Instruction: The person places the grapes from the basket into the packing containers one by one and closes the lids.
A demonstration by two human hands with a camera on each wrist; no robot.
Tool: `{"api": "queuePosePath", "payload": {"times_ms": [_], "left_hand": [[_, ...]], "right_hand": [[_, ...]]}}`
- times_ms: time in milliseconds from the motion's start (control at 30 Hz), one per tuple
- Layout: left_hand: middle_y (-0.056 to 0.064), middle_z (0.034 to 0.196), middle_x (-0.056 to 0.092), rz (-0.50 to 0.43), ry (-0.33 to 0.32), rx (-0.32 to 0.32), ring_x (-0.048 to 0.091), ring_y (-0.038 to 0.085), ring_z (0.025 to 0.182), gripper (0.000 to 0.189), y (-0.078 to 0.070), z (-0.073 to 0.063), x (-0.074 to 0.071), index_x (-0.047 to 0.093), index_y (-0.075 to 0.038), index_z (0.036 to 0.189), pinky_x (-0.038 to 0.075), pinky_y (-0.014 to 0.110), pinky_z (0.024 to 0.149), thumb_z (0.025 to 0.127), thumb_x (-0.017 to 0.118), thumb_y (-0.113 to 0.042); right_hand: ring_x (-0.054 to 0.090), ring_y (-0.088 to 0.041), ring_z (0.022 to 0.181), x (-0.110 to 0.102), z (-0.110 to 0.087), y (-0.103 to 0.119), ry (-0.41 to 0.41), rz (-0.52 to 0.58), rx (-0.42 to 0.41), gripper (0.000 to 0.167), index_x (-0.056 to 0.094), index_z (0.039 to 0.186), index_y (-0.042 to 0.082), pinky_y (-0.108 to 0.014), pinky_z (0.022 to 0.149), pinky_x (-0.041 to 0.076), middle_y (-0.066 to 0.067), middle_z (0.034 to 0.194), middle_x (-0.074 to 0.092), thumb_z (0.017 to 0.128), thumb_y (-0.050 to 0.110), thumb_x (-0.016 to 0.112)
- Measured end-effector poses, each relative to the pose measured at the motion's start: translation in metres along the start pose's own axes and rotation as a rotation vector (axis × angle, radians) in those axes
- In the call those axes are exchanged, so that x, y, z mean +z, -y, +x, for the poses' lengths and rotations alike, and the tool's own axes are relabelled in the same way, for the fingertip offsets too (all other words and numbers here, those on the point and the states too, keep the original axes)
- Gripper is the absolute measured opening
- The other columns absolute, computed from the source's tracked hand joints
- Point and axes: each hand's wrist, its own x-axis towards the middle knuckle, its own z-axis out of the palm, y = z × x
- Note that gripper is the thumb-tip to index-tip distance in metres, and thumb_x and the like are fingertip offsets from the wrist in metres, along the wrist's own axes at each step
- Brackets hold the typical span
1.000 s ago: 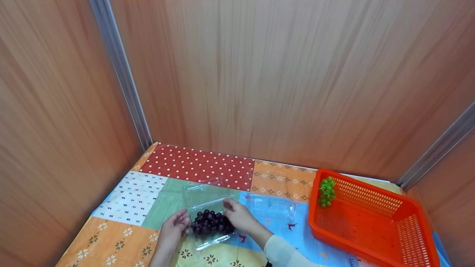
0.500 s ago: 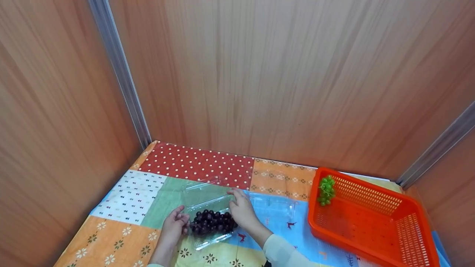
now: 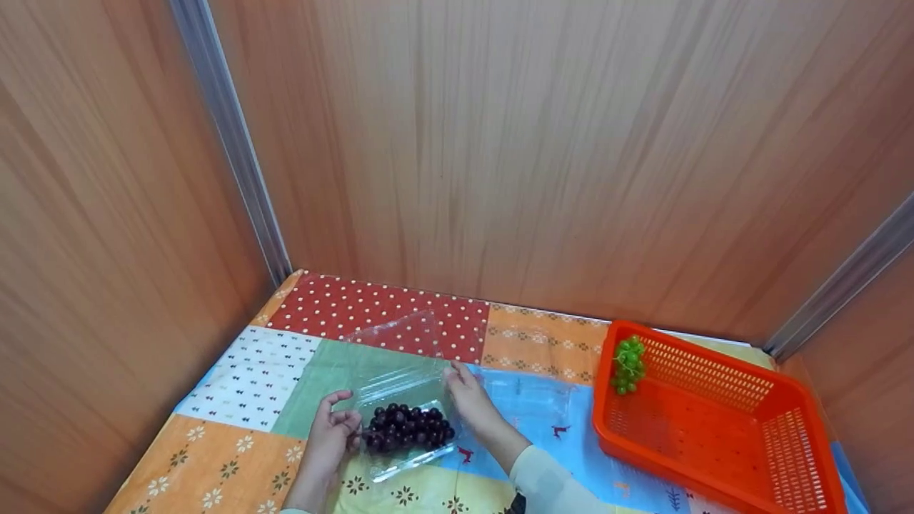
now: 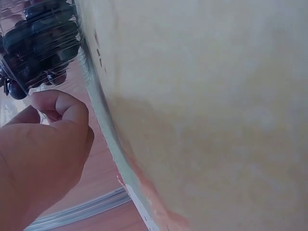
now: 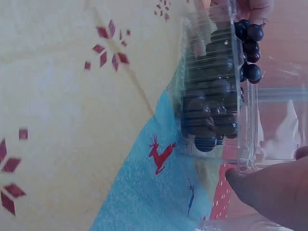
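A clear plastic clamshell box [image 3: 410,471] holds a bunch of dark purple grapes [image 3: 407,428]; its lid [image 3: 400,335] stands tilted up at the far side. My left hand [image 3: 334,432] holds the box's left edge, thumb and index finger bent at the rim beside the grapes in the left wrist view. At the far right corner, by the hinge, my right hand [image 3: 471,400] pinches the plastic. The right wrist view shows its thumb [image 5: 269,190] just under the hinge and a fingertip [image 5: 301,153] against the lid. Some grapes [image 5: 250,72] bulge above the rim.
A second clear plastic box [image 3: 532,396] lies on the blue patch to the right. Farther right is an orange-red basket [image 3: 714,492] with a bunch of green grapes [image 3: 628,364] in its left end. Wood-grain panels [image 3: 457,178] enclose the patchwork-covered table.
The lid has swung up from lying low behind the box. My right hand has moved from the grapes to the far right corner; the left hand has barely shifted.
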Motion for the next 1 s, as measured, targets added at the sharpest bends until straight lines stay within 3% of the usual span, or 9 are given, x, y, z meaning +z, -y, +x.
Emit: {"api": "queuePosePath", "payload": {"times_ms": [100, 200, 367, 467, 567, 700, 800, 900, 1000], "left_hand": [[0.004, 0.093, 0.053, -0.005, -0.007, 0.010, 0.051, 0.014, 0.072, 0.039, -0.001, -0.001, -0.001, 0.039, -0.010, 0.135, 0.043, 0.023, 0.055, 0.100, 0.050, 0.002], [0.005, 0.092, 0.053, -0.009, -0.011, 0.015, 0.051, 0.014, 0.071, 0.034, -0.001, 0.000, -0.003, 0.040, -0.010, 0.130, 0.044, 0.024, 0.056, 0.100, 0.050, 0.002], [0.006, 0.096, 0.052, -0.099, -0.009, -0.028, 0.051, 0.014, 0.073, 0.018, -0.001, -0.002, -0.006, 0.045, -0.008, 0.123, 0.046, 0.025, 0.059, 0.106, 0.045, -0.013], [0.006, 0.103, 0.052, -0.143, -0.002, -0.065, 0.054, 0.014, 0.078, 0.035, -0.003, -0.005, -0.009, 0.047, -0.007, 0.126, 0.049, 0.026, 0.064, 0.107, 0.040, -0.035], [0.004, 0.107, 0.054, -0.166, -0.008, -0.088, 0.056, 0.013, 0.082, 0.048, -0.004, -0.010, -0.010, 0.047, -0.005, 0.130, 0.051, 0.027, 0.069, 0.104, 0.046, -0.045], [0.003, 0.113, 0.057, -0.174, -0.024, -0.072, 0.056, 0.013, 0.084, 0.045, -0.004, -0.016, -0.009, 0.047, 0.000, 0.136, 0.052, 0.027, 0.073, 0.102, 0.057, -0.028], [0.012, 0.129, 0.054, -0.156, -0.014, -0.053, 0.056, 0.016, 0.092, 0.049, -0.007, -0.021, -0.007, 0.041, 0.003, 0.144, 0.051, 0.028, 0.082, 0.099, 0.056, -0.011], [0.025, 0.144, 0.043, -0.110, 0.020, -0.026, 0.055, 0.026, 0.113, 0.059, -0.009, -0.024, -0.006, 0.034, 0.006, 0.149, 0.048, 0.032, 0.093, 0.093, 0.054, -0.001], [0.030, 0.154, 0.030, -0.058, 0.069, 0.000, 0.041, 0.038, 0.135, 0.070, -0.010, -0.027, -0.006, 0.027, 0.006, 0.152, 0.042, 0.040, 0.106, 0.087, 0.052, 0.006]], "right_hand": [[0.029, -0.047, 0.143, -0.001, 0.000, -0.002, 0.060, 0.138, 0.001, 0.065, 0.020, 0.157, 0.004, -0.056, 0.118, 0.021, -0.027, 0.153, 0.031, 0.108, 0.046, 0.028], [0.031, -0.047, 0.141, -0.002, -0.001, -0.005, 0.070, 0.214, -0.003, 0.066, 0.029, 0.154, 0.008, -0.055, 0.118, 0.021, -0.026, 0.150, 0.032, 0.107, 0.053, 0.026], [0.030, -0.047, 0.142, -0.001, -0.003, -0.008, 0.051, 0.302, 0.022, 0.067, 0.023, 0.154, 0.003, -0.052, 0.119, 0.022, -0.027, 0.148, 0.031, 0.107, 0.050, 0.028], [0.034, -0.044, 0.141, -0.002, -0.004, -0.008, 0.052, 0.347, 0.045, 0.062, 0.025, 0.152, 0.001, -0.051, 0.119, 0.024, -0.026, 0.148, 0.033, 0.107, 0.042, 0.036], [0.051, -0.034, 0.128, -0.004, -0.006, -0.009, 0.043, 0.373, 0.065, 0.046, 0.041, 0.139, 0.002, -0.047, 0.113, 0.035, -0.020, 0.146, 0.040, 0.103, 0.031, 0.046], [0.057, -0.014, 0.098, -0.007, -0.007, -0.011, 0.034, 0.363, 0.079, 0.039, 0.048, 0.133, 0.001, -0.029, 0.089, 0.047, -0.014, 0.138, 0.048, 0.097, 0.017, 0.049], [0.048, -0.011, 0.086, -0.008, -0.010, -0.013, 0.041, 0.356, 0.076, 0.047, 0.045, 0.139, -0.001, -0.021, 0.072, 0.042, -0.015, 0.141, 0.046, 0.094, 0.010, 0.047], [0.052, -0.019, 0.100, -0.010, -0.012, -0.015, 0.052, 0.357, 0.061, 0.055, 0.040, 0.145, -0.003, -0.021, 0.067, 0.037, -0.019, 0.148, 0.041, 0.090, 0.002, 0.044], [0.043, -0.034, 0.134, -0.012, -0.015, -0.018, 0.075, 0.381, 0.053, 0.064, 0.034, 0.149, -0.003, -0.022, 0.068, 0.039, -0.022, 0.156, 0.033, 0.086, -0.007, 0.042]]}}
